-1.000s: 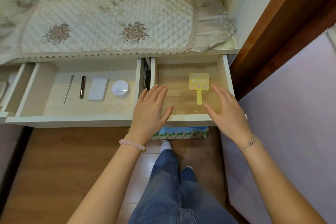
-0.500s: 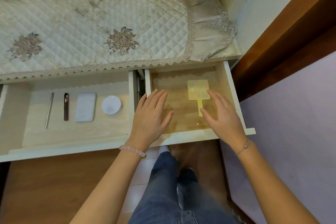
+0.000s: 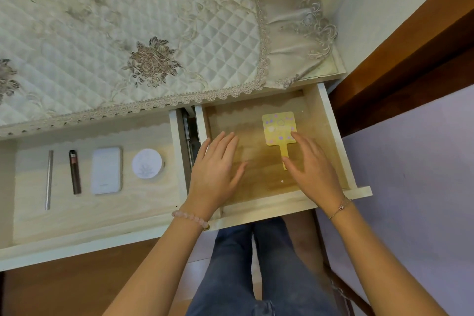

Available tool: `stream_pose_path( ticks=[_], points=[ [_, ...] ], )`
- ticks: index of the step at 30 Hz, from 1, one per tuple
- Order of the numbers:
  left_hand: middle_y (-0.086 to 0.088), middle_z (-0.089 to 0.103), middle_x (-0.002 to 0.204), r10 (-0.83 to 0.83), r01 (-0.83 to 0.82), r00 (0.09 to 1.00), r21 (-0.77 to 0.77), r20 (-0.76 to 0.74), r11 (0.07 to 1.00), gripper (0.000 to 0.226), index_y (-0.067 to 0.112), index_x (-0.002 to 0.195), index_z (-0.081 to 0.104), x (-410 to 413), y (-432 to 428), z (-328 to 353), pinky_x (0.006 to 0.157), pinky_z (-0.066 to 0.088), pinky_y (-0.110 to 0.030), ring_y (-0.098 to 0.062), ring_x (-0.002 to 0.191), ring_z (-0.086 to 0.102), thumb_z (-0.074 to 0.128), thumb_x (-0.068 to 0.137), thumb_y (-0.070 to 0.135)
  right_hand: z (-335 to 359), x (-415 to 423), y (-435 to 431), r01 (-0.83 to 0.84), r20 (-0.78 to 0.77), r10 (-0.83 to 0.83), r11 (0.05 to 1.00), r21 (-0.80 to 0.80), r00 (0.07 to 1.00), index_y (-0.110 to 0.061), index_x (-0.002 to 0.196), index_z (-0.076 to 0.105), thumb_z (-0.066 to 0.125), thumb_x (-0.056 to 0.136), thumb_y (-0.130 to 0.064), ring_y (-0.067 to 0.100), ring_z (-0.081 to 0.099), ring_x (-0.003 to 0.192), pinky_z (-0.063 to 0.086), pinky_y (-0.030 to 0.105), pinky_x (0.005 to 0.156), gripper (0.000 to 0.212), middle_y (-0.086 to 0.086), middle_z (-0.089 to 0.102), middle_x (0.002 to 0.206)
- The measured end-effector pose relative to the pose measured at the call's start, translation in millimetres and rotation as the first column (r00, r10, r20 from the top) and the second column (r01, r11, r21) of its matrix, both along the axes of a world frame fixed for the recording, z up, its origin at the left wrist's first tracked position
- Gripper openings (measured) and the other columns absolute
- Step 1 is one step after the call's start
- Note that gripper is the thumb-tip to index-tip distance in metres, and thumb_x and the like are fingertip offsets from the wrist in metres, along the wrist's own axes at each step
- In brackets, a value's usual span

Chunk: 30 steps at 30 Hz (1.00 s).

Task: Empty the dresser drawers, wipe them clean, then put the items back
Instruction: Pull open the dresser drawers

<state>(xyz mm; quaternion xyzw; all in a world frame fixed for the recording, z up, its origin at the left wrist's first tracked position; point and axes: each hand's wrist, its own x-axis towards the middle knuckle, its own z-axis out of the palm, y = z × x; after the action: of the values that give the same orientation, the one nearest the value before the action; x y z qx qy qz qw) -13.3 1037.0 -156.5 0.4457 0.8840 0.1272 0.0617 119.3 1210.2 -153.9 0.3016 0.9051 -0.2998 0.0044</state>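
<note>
Two dresser drawers stand pulled out. In the right drawer (image 3: 331, 131) lies a yellow hand mirror (image 3: 278, 127) with pastel dots, handle toward me. My right hand (image 3: 314, 172) hovers flat over its handle, fingers apart, covering part of it. My left hand (image 3: 216, 172) is spread open over the drawer's left half, holding nothing. The left drawer (image 3: 89, 241) holds a silver stick (image 3: 48, 179), a dark slim tube (image 3: 75, 172), a white rectangular case (image 3: 107, 170) and a round white compact (image 3: 147, 163).
A quilted cream cloth (image 3: 128, 33) with lace trim and embroidered flowers covers the dresser top. A brown wooden door frame (image 3: 410, 54) and a lilac surface (image 3: 423, 187) lie at right. My legs in jeans (image 3: 243, 269) are below the drawers, over a wooden floor.
Both hands have reached farther into the right drawer, and my right hand now lies over the mirror's handle. The view has shifted closer and to the right.
</note>
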Motion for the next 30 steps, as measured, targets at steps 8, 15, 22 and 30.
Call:
stream_pose_path(
  ticks=[8,15,22,30],
  points=[
    [-0.006,0.054,0.133,0.026,-0.027,0.998,0.017,0.052,0.999,0.053,0.008,0.13,0.052,0.2,12.5,-20.2,0.111,0.03,-0.041,-0.023,0.129,0.045,0.043,0.091,0.043,-25.2,-2.5,20.7,-0.008,0.096,0.011,0.999,-0.038,0.995,-0.02,0.144,0.03,0.05,0.093,-0.038,0.014,0.032,0.135,0.03,0.027,0.106,0.058,-0.001,0.034,0.148],
    [-0.006,0.055,0.132,0.042,-0.038,0.996,-0.056,0.083,0.998,0.054,0.009,0.129,0.052,-1.6,29.3,-26.9,0.109,0.03,-0.041,-0.023,0.128,0.046,0.039,0.09,0.044,-49.0,-7.8,34.6,0.026,0.154,-0.013,0.996,-0.081,0.988,-0.019,0.141,0.033,0.052,0.092,-0.036,0.018,0.039,0.13,0.036,0.029,0.101,0.056,0.001,0.041,0.142],
    [-0.005,0.053,0.134,0.055,-0.047,0.994,-0.083,0.096,0.995,0.053,0.009,0.131,0.05,-3.7,30.4,-31.5,0.111,0.026,-0.039,-0.022,0.13,0.043,0.038,0.092,0.043,-79.8,-19.1,31.6,0.287,0.231,-0.253,0.95,-0.125,0.939,-0.01,0.117,0.054,0.067,0.083,-0.033,0.023,0.054,0.105,0.047,0.034,0.083,0.044,0.007,0.057,0.115],
    [-0.005,0.053,0.134,0.073,-0.064,0.991,-0.08,0.11,0.995,0.054,0.009,0.132,0.05,-2.6,25.8,-32.0,0.111,0.025,-0.038,-0.022,0.13,0.043,0.038,0.092,0.044,-95.3,-32.6,21.4,0.427,0.262,-0.38,0.891,-0.152,0.887,-0.01,0.1,0.058,0.071,0.078,-0.028,0.025,0.056,0.094,0.049,0.037,0.077,0.031,0.007,0.059,0.1]
  ],
)
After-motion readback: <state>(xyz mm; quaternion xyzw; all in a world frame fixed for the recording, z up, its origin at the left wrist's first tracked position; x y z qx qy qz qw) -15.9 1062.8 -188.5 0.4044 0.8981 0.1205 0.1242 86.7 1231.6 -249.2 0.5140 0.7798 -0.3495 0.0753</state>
